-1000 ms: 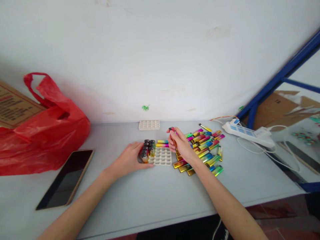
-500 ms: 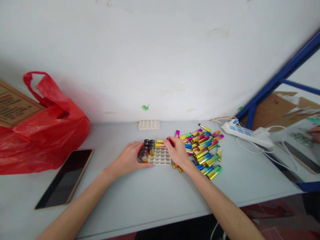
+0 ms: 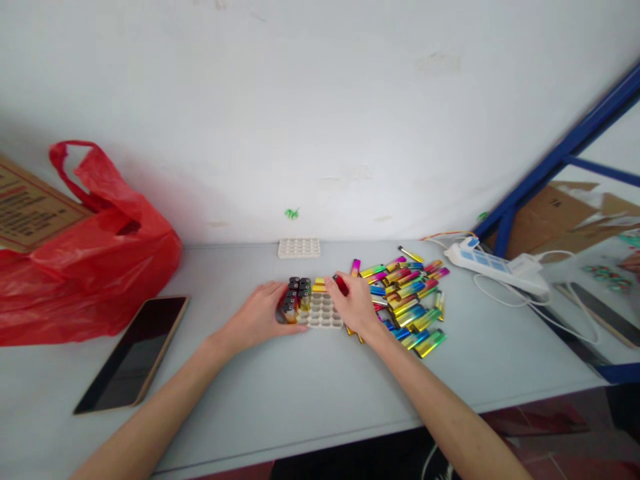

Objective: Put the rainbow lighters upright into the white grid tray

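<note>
Filling the pale tray point(image 3: 325, 318) on the worktop point(image 3: 280, 400) seems underway: the left hand point(image 3: 257, 309) clasps its left end around upright lighters point(image 3: 304, 292); the right hand's point(image 3: 354, 303) grip pinches 1 red lighter point(image 3: 341, 285) near its right end. Next calls for cell alignment.

A strip of bare surface point(image 3: 305, 393) between the left forearm point(image 3: 167, 400) and right forearm point(image 3: 430, 400) offers a low approach to the near edge of the white pocketed tray point(image 3: 324, 310). From above, access narrows to open pockets between upright lighters point(image 3: 299, 293) and the right hand point(image 3: 354, 300), which grips a red lighter point(image 3: 341, 285). The left hand point(image 3: 263, 308) bars the tray's left end; a lighter heap point(image 3: 407, 300) obstructs low passage from the right. Behind, a passage remains before the second tray point(image 3: 299, 249) and wall point(image 3: 320, 120). Farther right lies the power strip point(image 3: 497, 268).
</note>
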